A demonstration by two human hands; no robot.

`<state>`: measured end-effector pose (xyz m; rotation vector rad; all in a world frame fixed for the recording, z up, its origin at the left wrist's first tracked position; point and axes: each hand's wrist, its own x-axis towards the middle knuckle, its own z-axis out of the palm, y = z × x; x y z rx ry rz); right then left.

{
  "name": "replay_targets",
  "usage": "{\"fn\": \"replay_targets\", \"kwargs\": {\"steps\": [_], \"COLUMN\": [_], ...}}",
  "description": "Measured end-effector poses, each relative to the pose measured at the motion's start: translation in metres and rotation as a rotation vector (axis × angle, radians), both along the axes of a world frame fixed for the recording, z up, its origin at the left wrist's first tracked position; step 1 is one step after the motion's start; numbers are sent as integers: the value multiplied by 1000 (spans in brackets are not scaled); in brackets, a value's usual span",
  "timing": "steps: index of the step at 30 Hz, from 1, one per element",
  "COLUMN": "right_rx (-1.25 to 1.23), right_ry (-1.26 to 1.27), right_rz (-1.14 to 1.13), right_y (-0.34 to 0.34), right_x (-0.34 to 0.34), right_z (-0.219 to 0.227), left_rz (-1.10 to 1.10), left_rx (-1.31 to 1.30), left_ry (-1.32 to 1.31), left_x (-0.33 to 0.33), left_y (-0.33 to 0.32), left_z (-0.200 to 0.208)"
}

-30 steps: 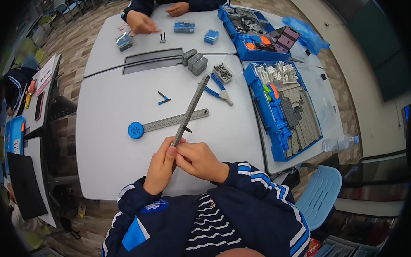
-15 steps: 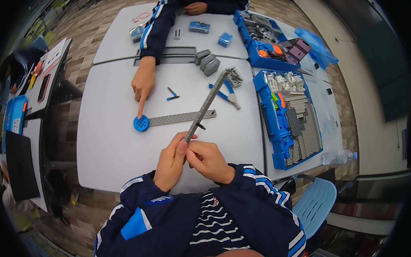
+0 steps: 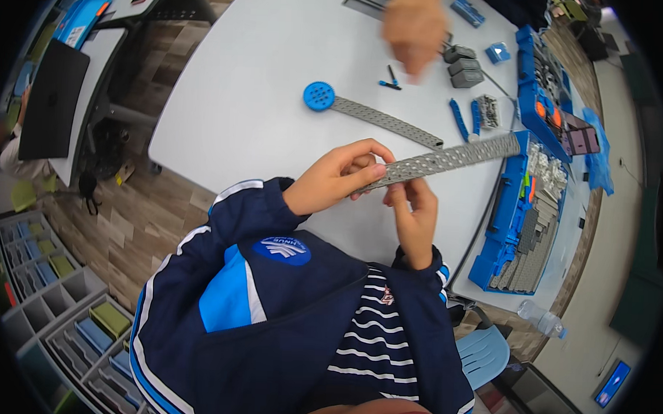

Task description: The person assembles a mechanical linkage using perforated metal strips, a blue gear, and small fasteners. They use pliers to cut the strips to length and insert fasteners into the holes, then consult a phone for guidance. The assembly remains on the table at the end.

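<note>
A long grey perforated beam slants up to the right in front of me, its far end over the edge of a blue parts case. My left hand is closed round its near end, thumb on top. Against its lower edge my right hand is closed, fingertips partly hidden by the beam; what they pinch there does not show. Beyond it a second grey beam lies on the table, a round blue gear at its left end. Another person's hand, blurred, hovers over the table.
Blue-handled pliers, a clear box of small parts and grey blocks stand beyond the beam. Small black-and-blue pins lie nearby. Right are the near parts case, the far case and a plastic bottle.
The held beam has swung down to the right, and its perforated face now shows. The other person's hand has lifted off the blue gear. My view has turned, shifting the table.
</note>
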<state>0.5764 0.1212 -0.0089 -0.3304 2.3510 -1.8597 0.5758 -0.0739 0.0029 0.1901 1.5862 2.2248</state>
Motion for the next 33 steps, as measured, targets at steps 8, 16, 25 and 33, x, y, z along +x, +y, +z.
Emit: {"fn": "replay_targets", "kwargs": {"steps": [8,16,25,33], "right_rx": [-417,-517,-572,-564], "right_ry": [-172,-290,-303,-305], "right_rz": [58,-179,-208,-381], "right_y": [8,30,38,45], "right_x": [-20,-40,-43,-48], "right_z": [8,-13,-22,-29], "left_rz": [-2,222,416,498], "left_rx": [-254,-154,-178,-211], "left_ry": [35,-71,-45,-20], "left_x": [-16,-36,-43,-43], "left_y": [-27,-41,-46,-61], "left_z": [1,-19,-29,-30]}}
